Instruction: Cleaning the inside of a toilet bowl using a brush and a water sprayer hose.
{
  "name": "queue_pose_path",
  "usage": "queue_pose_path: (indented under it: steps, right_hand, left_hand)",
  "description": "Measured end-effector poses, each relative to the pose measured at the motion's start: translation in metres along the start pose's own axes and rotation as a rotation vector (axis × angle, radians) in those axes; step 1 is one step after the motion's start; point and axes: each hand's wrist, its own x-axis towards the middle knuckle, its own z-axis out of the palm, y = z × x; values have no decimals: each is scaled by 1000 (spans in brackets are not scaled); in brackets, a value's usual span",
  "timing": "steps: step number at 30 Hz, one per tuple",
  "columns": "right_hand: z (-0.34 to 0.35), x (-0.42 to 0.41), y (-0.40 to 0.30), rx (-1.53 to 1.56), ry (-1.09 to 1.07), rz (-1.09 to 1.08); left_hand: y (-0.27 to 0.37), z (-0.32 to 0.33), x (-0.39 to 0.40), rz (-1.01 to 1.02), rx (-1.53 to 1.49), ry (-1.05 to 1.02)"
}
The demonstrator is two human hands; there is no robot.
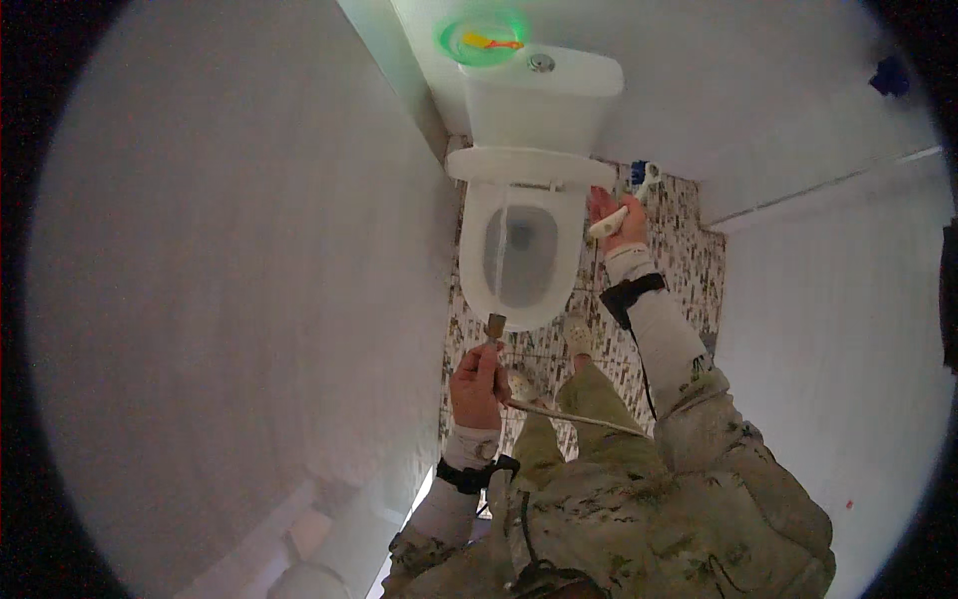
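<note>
My left hand (pixel 477 385) grips a hose (pixel 576 419) near its end, with a dull metal nozzle (pixel 495 326) pointing at the white toilet (pixel 470 254). A thin jet of water (pixel 501 258) runs from the nozzle across the bowl towards the back of the rim. Beside the toilet's right edge, my right hand (pixel 632 224) is closed on the white handle of a brush (pixel 610 223). Blue bristles (pixel 638 172) show at the brush's far end, over the floor. The toilet lid (pixel 531 163) stands raised against the cistern (pixel 535 112).
On the cistern's left end sits a green basin (pixel 453 49) with a yellow and orange brush (pixel 486 41) in it. Pale walls (pixel 262 224) stand close on both sides. The mosaic-patterned floor (pixel 688 247) shows around the toilet. A dark blue item (pixel 891 76) appears at upper right.
</note>
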Motion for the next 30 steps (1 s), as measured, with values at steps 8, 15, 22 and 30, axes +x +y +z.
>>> queue_pose_path:
  steps: [8, 15, 22, 30]
  right_hand:
    - [73, 76, -20, 62, 56, -10]
    - [85, 121, -53, -10, -18, 60]
    - [14, 35, -100, -600, 46, 126]
    - [-260, -81, -214, -2264, -16, -345]
  left_hand:
    - [6, 50, 21, 40, -13, 67]
    - [28, 106, 49, 44, 12, 71]
    - [34, 127, 54, 85, 22, 65]
    - [35, 153, 49, 131, -51, 63]
